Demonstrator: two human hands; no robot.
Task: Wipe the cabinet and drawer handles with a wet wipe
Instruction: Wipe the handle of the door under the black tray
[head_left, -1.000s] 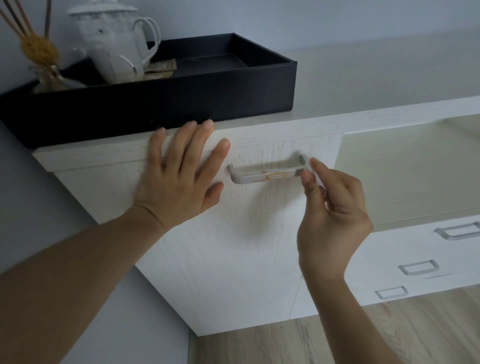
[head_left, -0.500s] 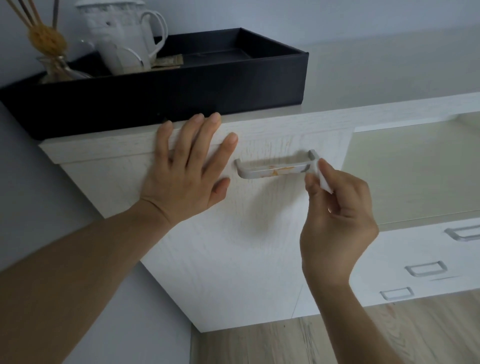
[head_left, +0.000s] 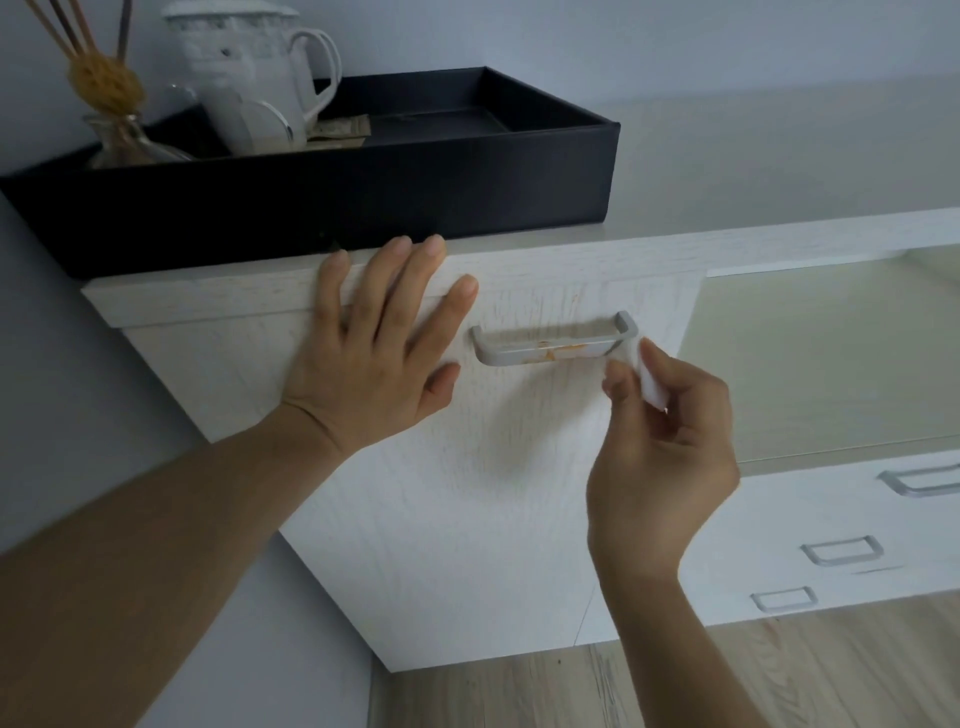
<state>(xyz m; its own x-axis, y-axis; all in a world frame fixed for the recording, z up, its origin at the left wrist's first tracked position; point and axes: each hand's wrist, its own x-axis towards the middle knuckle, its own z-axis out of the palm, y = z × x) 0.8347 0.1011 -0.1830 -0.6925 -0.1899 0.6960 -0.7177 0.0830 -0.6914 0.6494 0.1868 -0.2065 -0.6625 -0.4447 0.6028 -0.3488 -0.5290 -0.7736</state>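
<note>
A: Where is the handle (head_left: 553, 345) sitting?

B: It is lying level across the upper part of the white cabinet door (head_left: 467, 493), a grey bar carrying an orange smear along the middle of its front edge.

A: And the wet wipe (head_left: 649, 384)?

B: It is sitting at 4 o'clock from the handle, right at the bar's right end; whether it is touching the metal I cannot tell. The right hand (head_left: 660, 447) is pinching it, so the grip is clamped on the folded white wipe between thumb and fingers.

A: What is the left hand (head_left: 374, 358) doing?

B: It is pressing flat on the door at 9 o'clock from the handle, just beside the bar's left end, its grip apart and the fingertips reaching the tabletop (head_left: 779, 156) edge.

A: Farther out?

B: At 11 o'clock a black tray (head_left: 363, 208) is resting on the tabletop, holding a white jug (head_left: 249, 78), a reed diffuser (head_left: 111, 104) and some packets (head_left: 343, 127) whose print is too blurred to read. At 4 o'clock three drawer handles (head_left: 841, 550) are showing on the lower white fronts, well apart from the hands, and the wooden floor (head_left: 675, 686) is running along 6 o'clock.
</note>
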